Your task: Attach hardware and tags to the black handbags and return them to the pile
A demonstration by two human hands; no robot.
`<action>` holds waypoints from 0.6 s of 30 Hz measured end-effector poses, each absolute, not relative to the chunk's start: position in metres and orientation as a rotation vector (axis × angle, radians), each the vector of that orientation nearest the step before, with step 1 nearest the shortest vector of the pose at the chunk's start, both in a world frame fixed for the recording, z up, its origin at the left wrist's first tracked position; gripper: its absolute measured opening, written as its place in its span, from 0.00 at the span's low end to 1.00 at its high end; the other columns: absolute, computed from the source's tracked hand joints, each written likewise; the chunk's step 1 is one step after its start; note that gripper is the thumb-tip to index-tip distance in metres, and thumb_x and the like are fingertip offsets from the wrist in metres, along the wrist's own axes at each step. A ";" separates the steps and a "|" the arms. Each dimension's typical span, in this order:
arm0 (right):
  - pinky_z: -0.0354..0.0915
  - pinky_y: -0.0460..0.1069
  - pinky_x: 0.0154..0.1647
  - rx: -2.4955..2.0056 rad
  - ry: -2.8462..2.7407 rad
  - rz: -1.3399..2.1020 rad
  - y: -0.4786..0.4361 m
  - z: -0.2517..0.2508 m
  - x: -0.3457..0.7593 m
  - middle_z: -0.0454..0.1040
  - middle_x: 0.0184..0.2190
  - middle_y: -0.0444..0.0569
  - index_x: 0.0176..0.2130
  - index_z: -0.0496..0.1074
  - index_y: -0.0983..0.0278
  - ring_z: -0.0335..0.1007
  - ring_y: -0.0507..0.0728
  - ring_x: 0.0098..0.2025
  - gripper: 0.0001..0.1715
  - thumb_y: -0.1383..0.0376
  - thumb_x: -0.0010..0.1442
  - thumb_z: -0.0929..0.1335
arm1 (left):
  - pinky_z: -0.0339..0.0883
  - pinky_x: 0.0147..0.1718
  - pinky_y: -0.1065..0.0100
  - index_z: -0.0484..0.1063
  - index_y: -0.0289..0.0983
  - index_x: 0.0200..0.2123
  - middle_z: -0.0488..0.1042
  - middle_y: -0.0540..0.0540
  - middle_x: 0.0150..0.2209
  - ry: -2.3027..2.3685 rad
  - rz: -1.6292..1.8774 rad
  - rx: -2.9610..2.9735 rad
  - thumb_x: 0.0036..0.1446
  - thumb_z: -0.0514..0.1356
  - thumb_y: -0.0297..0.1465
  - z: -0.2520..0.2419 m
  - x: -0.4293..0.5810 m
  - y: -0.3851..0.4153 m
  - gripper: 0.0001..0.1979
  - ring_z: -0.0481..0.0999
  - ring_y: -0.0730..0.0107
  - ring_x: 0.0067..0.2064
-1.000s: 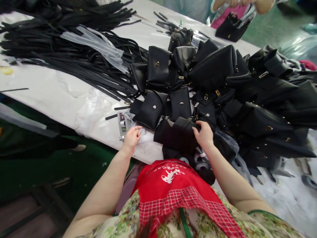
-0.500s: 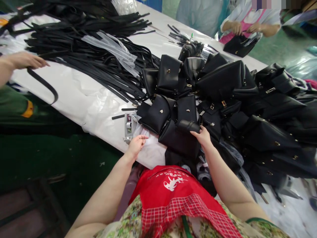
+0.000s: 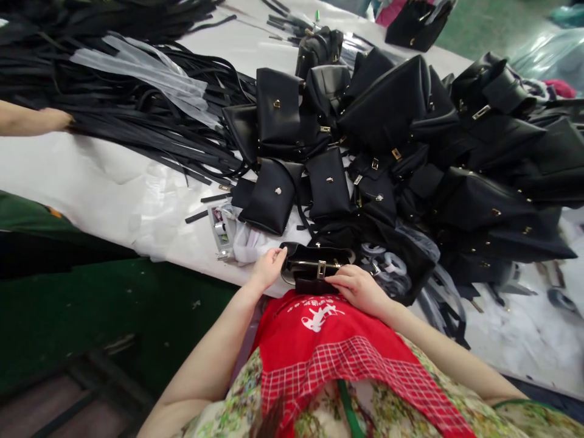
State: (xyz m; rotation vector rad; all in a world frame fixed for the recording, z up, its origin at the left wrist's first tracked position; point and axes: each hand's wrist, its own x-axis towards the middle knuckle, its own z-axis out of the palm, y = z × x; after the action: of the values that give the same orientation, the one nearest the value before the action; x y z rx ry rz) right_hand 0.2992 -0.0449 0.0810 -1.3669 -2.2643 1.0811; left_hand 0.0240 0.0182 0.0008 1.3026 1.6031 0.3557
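Observation:
A small black handbag [image 3: 305, 251] stands at the table's front edge against my red apron. Its top faces me, with a gold-edged opening and a gold rectangular clasp [image 3: 322, 269] at the front. My left hand [image 3: 269, 269] pinches the bag's left top corner between thumb and fingers. At the right side, my right hand [image 3: 360, 287] has its fingers closed on the front edge near the clasp; its thumb is partly hidden. Just behind lie two black bag pieces, one flap [image 3: 272, 198] and another [image 3: 329, 182], each with a small metal fitting.
Black bags [image 3: 387, 109] pile up at the back and right. Long black straps [image 3: 150, 143] cover the left, where another person's hand [image 3: 57, 120] reaches in. A grey tray [image 3: 221, 234] of small parts sits left of the bag. Rolls [image 3: 395, 271] lie to the right.
The black handbag has come toward me and turned its opening up. My left hand has taken its corner; my right hand has moved down to its front. The other person's hand has reached into the straps.

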 end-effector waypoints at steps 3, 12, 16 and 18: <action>0.67 0.51 0.46 -1.340 -1.914 1.577 -0.039 0.073 0.299 0.77 0.38 0.53 0.38 0.77 0.65 0.72 0.55 0.41 0.21 0.58 0.67 0.59 | 0.68 0.42 0.59 0.72 0.35 0.45 0.78 0.42 0.33 1.602 0.230 1.417 0.57 0.56 0.47 0.008 0.029 0.013 0.22 0.77 0.55 0.40; 0.62 0.44 0.29 -1.437 -1.973 1.723 0.034 -0.008 0.222 0.74 0.27 0.43 0.44 0.71 0.67 0.66 0.50 0.26 0.20 0.69 0.49 0.72 | 0.70 0.46 0.56 0.63 0.32 0.57 0.77 0.35 0.44 1.637 0.129 1.591 0.53 0.54 0.26 0.003 0.034 -0.003 0.26 0.78 0.51 0.46; 0.59 0.44 0.28 -1.394 -2.043 1.589 0.041 -0.024 0.190 0.72 0.29 0.42 0.42 0.71 0.66 0.62 0.48 0.25 0.17 0.66 0.51 0.73 | 0.68 0.51 0.55 0.61 0.29 0.58 0.75 0.34 0.49 1.681 0.259 1.530 0.54 0.52 0.25 -0.003 0.028 -0.002 0.26 0.76 0.52 0.50; 0.60 0.44 0.31 -1.379 -2.081 1.534 0.039 -0.027 0.183 0.73 0.34 0.44 0.41 0.72 0.65 0.63 0.48 0.28 0.15 0.64 0.52 0.73 | 0.67 0.53 0.57 0.61 0.29 0.57 0.75 0.35 0.50 1.696 0.326 1.492 0.54 0.51 0.24 -0.005 0.023 -0.001 0.26 0.74 0.56 0.52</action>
State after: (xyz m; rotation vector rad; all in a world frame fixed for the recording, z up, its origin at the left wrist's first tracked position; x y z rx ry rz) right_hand 0.1832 0.0394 -0.0271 -1.3787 -2.0811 1.5343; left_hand 0.0229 -0.0008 -0.0053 1.4925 1.6960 0.3263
